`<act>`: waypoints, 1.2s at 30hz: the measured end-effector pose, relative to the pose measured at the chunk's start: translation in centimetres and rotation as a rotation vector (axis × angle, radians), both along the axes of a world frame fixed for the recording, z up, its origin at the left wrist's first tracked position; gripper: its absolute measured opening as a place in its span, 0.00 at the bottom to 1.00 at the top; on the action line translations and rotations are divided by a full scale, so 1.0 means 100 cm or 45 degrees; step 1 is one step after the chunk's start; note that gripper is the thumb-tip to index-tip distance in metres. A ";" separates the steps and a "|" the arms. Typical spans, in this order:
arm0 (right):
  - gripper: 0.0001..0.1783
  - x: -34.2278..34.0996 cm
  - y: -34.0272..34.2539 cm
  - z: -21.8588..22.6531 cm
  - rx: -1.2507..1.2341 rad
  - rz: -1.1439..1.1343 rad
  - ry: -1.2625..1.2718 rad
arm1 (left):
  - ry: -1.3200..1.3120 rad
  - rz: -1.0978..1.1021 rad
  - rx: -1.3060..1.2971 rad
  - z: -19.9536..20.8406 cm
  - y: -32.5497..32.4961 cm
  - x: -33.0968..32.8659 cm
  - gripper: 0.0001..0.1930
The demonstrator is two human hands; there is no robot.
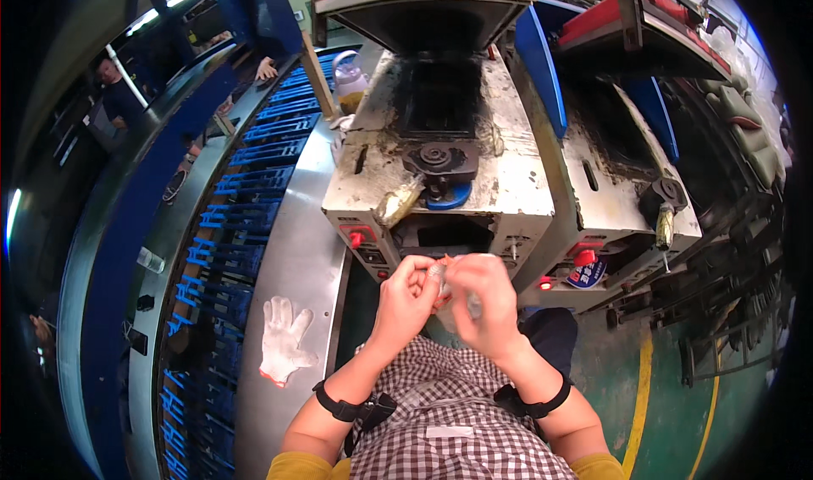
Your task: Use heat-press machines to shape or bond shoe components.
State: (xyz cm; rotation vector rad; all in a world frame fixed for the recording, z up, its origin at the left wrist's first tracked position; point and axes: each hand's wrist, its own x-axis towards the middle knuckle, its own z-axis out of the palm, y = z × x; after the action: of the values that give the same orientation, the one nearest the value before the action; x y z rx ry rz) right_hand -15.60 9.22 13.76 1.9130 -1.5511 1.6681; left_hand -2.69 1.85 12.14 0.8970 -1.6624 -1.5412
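So both hands are brought together right in front of the grimy white machine (440,154), just below its front panel with the red buttons. The left hand (405,298) and the right hand (484,298) are curled in tight, fingers touching, and a small object (442,281) with a bit of orange-red and pale showing is pinched between them; what it actually is can't be made out, it's mostly hidden by the fingers. Black wrist straps are worn on both forearms, and a checked apron is seen below the hands. To the left of the machine, a white work glove (284,340) with a red cuff is laid flat on the curved metal counter (288,251), well apart from the hands. Further left of that, a row of blue fixtures (233,226) is lined along the conveyor. Behind the machine's left corner a clear jug (349,78) is parked. A second similar machine (618,175) is set just to the right.
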 end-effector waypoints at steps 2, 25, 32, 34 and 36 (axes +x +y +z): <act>0.20 0.001 0.007 0.001 -0.077 0.181 0.181 | 0.178 -0.075 -0.164 -0.010 -0.003 -0.011 0.07; 0.39 -0.061 -0.001 -0.021 0.814 0.973 -1.952 | 0.167 -0.442 -0.846 -0.006 0.056 -0.055 0.05; 0.34 -0.046 0.001 0.014 -0.022 1.222 -2.297 | 0.196 -0.472 -0.615 0.006 0.072 -0.064 0.05; 0.35 -0.047 0.000 0.008 0.004 1.125 -2.066 | 0.195 -0.490 -0.684 0.008 0.073 -0.064 0.06; 0.36 -0.048 0.000 0.007 0.036 1.032 -1.842 | 0.225 -0.581 -0.588 0.010 0.074 -0.064 0.06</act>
State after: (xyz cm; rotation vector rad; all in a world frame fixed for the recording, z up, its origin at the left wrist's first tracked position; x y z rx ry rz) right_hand -20.40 9.26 14.51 1.2476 -0.8614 3.8738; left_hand -9.09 9.26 13.14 0.1396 -2.0601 -1.3686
